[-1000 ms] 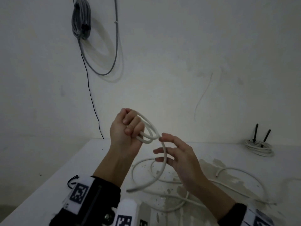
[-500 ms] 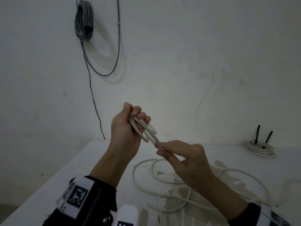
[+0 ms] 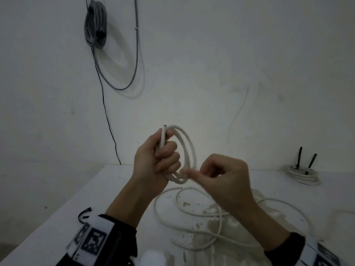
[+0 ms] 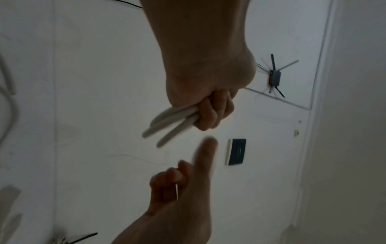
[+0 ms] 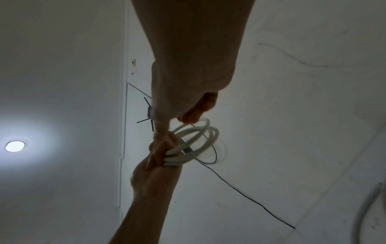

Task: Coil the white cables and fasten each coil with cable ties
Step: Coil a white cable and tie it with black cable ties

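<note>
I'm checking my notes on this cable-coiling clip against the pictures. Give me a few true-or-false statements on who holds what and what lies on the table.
1. The left hand grips the small white coil. True.
2. The coil in the hand is already fastened with a cable tie. False: no tie shows on it.
3. A finished coil with black ties sticking up lies at the table's far right. True.
4. The right hand is flat on the table. False: it is raised beside the coil, forefinger extended toward its lower loops.
5. Loose white cable lies on the table below the hands. True.
</note>
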{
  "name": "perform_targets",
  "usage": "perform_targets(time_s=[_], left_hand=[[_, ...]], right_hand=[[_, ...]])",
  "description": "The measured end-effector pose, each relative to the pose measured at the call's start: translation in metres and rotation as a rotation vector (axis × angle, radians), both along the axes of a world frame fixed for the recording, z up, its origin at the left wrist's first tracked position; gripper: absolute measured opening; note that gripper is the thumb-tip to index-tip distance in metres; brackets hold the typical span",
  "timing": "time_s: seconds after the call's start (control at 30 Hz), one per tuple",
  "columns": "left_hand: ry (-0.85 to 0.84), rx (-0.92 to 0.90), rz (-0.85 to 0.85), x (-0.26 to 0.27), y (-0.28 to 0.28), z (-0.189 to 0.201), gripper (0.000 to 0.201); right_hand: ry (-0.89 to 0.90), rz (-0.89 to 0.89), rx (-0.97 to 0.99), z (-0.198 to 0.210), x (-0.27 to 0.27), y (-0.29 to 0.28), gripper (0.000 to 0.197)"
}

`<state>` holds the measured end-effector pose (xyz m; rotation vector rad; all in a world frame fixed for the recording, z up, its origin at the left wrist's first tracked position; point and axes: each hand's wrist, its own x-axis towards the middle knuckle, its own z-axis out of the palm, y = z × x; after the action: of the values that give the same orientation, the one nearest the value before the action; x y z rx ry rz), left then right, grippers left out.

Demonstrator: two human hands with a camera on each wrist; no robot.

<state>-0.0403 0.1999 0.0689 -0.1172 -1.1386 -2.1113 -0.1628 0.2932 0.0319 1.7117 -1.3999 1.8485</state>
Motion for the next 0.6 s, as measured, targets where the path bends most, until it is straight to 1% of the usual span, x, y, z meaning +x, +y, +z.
perform_targets(time_s=[0.03, 0.07, 0.1, 0.13, 0.17, 0.2, 0.23, 0.27, 0.33, 0.37, 0.4, 0.47, 0.53, 0.57, 0.6], left_hand=[[0.037, 0.033, -0.184, 0.003, -0.005, -0.003, 0.035], [0.063, 0.058, -0.346, 0.007, -0.007, -0.005, 0.037], [0.070, 0.068, -0.420, 0.008, -0.007, -0.008, 0.041], [0.069, 0.069, -0.436, 0.007, -0.006, -0.012, 0.042], [0.068, 0.071, -0.457, 0.005, -0.004, -0.016, 0.041], [0.081, 0.078, -0.504, 0.002, -0.004, -0.018, 0.038], [0.093, 0.086, -0.545, 0.000, -0.005, -0.019, 0.036], [0.096, 0.087, -0.566, -0.002, -0.008, -0.022, 0.035], [0.063, 0.088, -0.566, -0.002, -0.011, -0.025, 0.036], [0.023, 0.088, -0.528, -0.001, -0.011, -0.024, 0.037], [-0.036, 0.080, -0.448, -0.001, -0.010, -0.023, 0.038], [-0.205, 0.048, -0.133, -0.003, -0.003, -0.019, 0.042], [-0.341, -0.025, 0.167, -0.008, 0.005, -0.018, 0.043], [-0.393, -0.082, 0.277, -0.011, 0.007, -0.020, 0.044], [-0.439, -0.124, 0.353, -0.012, 0.007, -0.022, 0.045]], right_hand=[[-0.099, -0.044, -0.004, 0.002, -0.003, 0.001, 0.038], [-0.197, -0.090, 0.036, 0.004, -0.005, 0.000, 0.039], [-0.290, -0.106, 0.130, 0.008, -0.005, -0.001, 0.042], [-0.403, -0.066, 0.256, 0.012, -0.003, -0.002, 0.044], [-0.548, 0.044, 0.368, 0.015, -0.001, -0.005, 0.046], [-0.708, 0.202, 0.443, 0.019, 0.002, -0.006, 0.048], [-0.835, 0.341, 0.473, 0.023, 0.006, -0.005, 0.050], [-0.910, 0.421, 0.469, 0.026, 0.010, -0.003, 0.049], [-0.924, 0.425, 0.431, 0.026, 0.012, -0.001, 0.044], [-0.885, 0.391, 0.408, 0.026, 0.012, -0.001, 0.040], [-0.821, 0.343, 0.388, 0.026, 0.011, -0.002, 0.037], [-0.656, 0.229, 0.371, 0.024, 0.009, -0.004, 0.032], [-0.518, 0.139, 0.346, 0.020, 0.008, -0.006, 0.032], [-0.473, 0.117, 0.335, 0.018, 0.008, -0.006, 0.033], [-0.440, 0.108, 0.337, 0.015, 0.009, -0.004, 0.034]])
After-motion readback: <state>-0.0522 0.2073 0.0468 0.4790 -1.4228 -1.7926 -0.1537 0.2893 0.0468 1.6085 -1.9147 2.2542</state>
